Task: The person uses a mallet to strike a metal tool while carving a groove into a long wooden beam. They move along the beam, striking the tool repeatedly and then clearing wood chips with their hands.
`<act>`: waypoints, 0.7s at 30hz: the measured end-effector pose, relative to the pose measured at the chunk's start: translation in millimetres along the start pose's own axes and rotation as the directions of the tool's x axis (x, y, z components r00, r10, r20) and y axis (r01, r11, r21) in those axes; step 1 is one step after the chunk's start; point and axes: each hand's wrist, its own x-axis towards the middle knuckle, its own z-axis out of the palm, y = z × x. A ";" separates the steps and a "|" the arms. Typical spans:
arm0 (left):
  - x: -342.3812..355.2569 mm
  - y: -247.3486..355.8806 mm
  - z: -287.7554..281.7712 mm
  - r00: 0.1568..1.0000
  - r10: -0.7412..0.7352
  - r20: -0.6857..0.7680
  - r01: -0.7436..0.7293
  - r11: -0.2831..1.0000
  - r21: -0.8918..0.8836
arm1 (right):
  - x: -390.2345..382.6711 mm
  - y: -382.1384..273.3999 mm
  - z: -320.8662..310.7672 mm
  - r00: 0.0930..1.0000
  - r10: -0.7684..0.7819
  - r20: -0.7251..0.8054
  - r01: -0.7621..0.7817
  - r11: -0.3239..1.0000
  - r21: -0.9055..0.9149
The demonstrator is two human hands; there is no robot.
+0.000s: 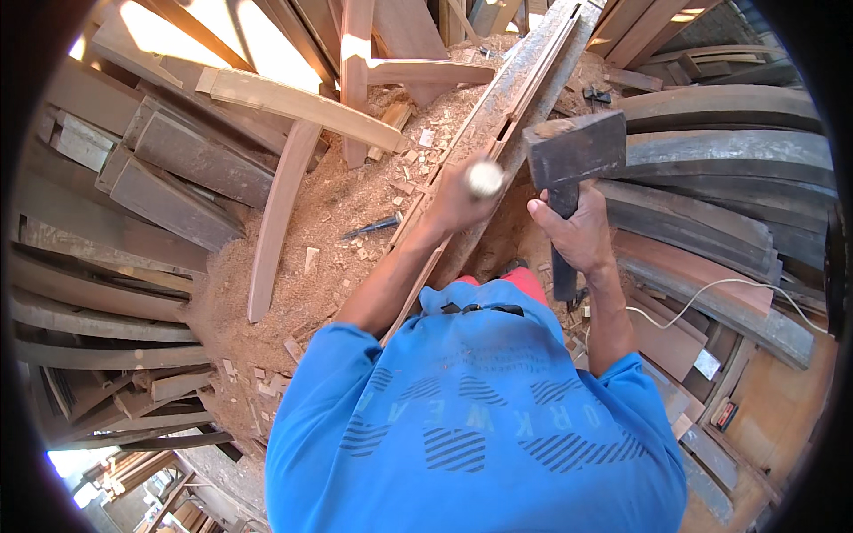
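Note:
My left hand (455,202), blurred by motion, is closed round an upright chisel (486,178). Only the pale round butt of its handle shows; the blade is hidden below my fist. Under that hand a long, narrow wooden beam (536,78) runs diagonally, with slots cut along it. To the right, my right hand (582,233) grips the dark handle of a mallet (577,149). The mallet's blocky dark head, worn on its striking face, is raised beside the chisel and apart from it.
Sawdust and chips (355,186) cover the ground left of the beam, where a slim dark tool (373,227) lies. A curved plank (283,222) rests there too. Stacked curved timbers (107,306) line the left, with more timbers (711,151) at right. A white cord (684,306) loops across boards.

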 end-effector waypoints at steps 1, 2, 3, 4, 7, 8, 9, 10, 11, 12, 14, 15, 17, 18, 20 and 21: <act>23.6 -5.6 8.2 0.997 0.073 -0.001 -0.073 0.995 0.074 | -4.0 9.7 3.3 0.996 0.085 0.013 -0.086 0.991 0.103; 45.0 -22.1 20.7 0.995 0.103 -0.005 -0.100 0.972 0.213 | -8.5 17.2 10.6 0.996 0.090 -0.007 -0.085 0.965 0.249; 62.9 -18.7 30.4 0.992 -0.114 0.047 0.102 0.973 0.206 | -14.3 22.3 12.9 0.992 0.125 0.019 -0.126 0.959 0.255; 72.9 -35.9 41.9 0.992 -0.121 0.046 0.113 0.980 0.162 | -19.8 22.5 12.2 0.987 0.154 0.041 -0.159 0.954 0.255; 81.9 -41.9 45.3 0.990 -0.139 0.023 0.131 0.970 0.204 | -34.2 45.3 5.2 0.981 0.184 0.062 -0.194 0.940 0.279; 76.6 -34.1 39.5 0.988 -0.153 0.017 0.145 0.959 0.243 | -42.7 53.6 2.6 0.977 0.209 0.046 -0.213 0.934 0.286; 74.1 -20.6 29.9 0.994 -0.106 0.016 0.101 0.977 0.187 | -45.6 59.5 -0.3 0.973 0.227 0.028 -0.225 0.929 0.293; 65.5 -4.9 18.5 0.997 -0.068 0.019 0.065 0.990 0.126 | -50.6 59.6 -3.0 0.960 0.280 -0.023 -0.263 0.922 0.284; 51.7 2.0 9.1 0.999 -0.043 0.003 0.043 0.997 0.067 | -54.3 63.3 -3.2 0.957 0.290 -0.024 -0.269 0.912 0.309; 36.1 -7.9 6.7 0.999 -0.030 0.010 0.029 0.997 0.077 | -56.7 67.4 -3.6 0.954 0.299 -0.024 -0.274 0.902 0.334; 27.5 -19.1 -1.1 0.999 0.046 0.003 -0.046 0.994 0.104 | -46.5 65.2 -5.0 0.960 0.277 -0.026 -0.254 0.910 0.328; 30.4 -25.3 -1.9 1.000 0.029 -0.001 -0.029 0.995 0.098 | -42.1 63.3 -4.3 0.962 0.272 -0.020 -0.254 0.919 0.302; 33.9 -23.8 -0.9 1.000 -0.025 -0.018 0.026 0.996 0.082 | -38.5 61.6 0.8 0.965 0.262 0.007 -0.251 0.920 0.302; 40.1 -31.6 5.8 0.998 -0.053 -0.043 0.059 0.987 0.146 | -35.3 59.7 4.9 0.968 0.250 0.018 -0.242 0.912 0.332; 39.0 -31.6 16.7 0.998 -0.064 -0.011 0.065 0.989 0.132 | -32.0 58.1 15.0 0.975 0.220 0.040 -0.218 0.892 0.395; 40.5 -30.5 21.5 0.998 -0.065 0.007 0.064 0.990 0.122 | -31.2 60.3 21.1 0.978 0.203 0.050 -0.204 0.883 0.424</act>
